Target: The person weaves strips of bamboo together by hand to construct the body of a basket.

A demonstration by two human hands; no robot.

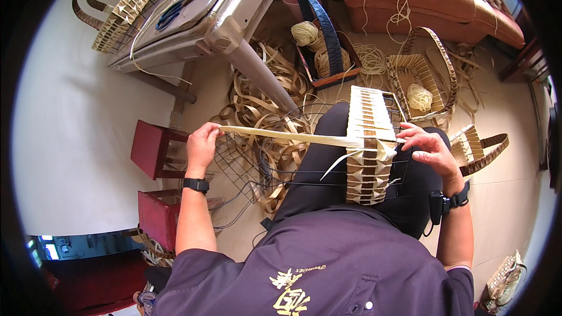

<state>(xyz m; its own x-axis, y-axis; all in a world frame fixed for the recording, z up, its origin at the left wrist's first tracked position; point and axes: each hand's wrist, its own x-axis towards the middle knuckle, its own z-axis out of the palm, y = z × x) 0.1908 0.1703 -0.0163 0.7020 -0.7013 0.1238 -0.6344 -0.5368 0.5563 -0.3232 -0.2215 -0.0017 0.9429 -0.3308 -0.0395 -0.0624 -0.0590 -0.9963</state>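
Observation:
Across my thighs lies a basket piece (369,172), a dark wire grid partly wrapped in cream and brown woven strips. A flat cream strip (281,134) runs taut from it to the left. Its far end is pinched between the thumb and fingers of my left hand (202,146). My right hand (429,147) is at the right edge of the woven part, fingers bent and thumb apart, fingertips against the wire edge. Whether a thin end lies under those fingertips is too small to tell. A short loose cream end sticks out on the left side of the weave.
Tan strips (252,102) lie heaped on the floor beside a grey table (187,29) with blue-handled scissors (170,16). Ahead are a blue-handled basket (322,52) with yarn balls, another handled basket (418,76) and an orange sofa (410,6). Red stools (155,149) stand left.

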